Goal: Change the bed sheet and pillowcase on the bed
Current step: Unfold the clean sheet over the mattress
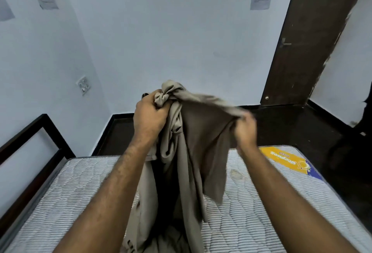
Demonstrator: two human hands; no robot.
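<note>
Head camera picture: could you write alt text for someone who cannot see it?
Two bare hands hold up a bunched beige sheet over a bare striped mattress: the left hand grips a gathered wad, the right hand pinches an edge. Behind are pale walls, a dark door and a black bed frame.

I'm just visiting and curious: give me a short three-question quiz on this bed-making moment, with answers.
1. True or false: the mattress is already covered by a sheet.
2. Which hand grips the bunched part of the beige sheet: A left hand, B right hand?
3. Fill in: the yellow label lies near the mattress's far ____ corner.

Key: 1 false, it is bare; 2 A, the right hand pinches an edge; 3 right.
</note>
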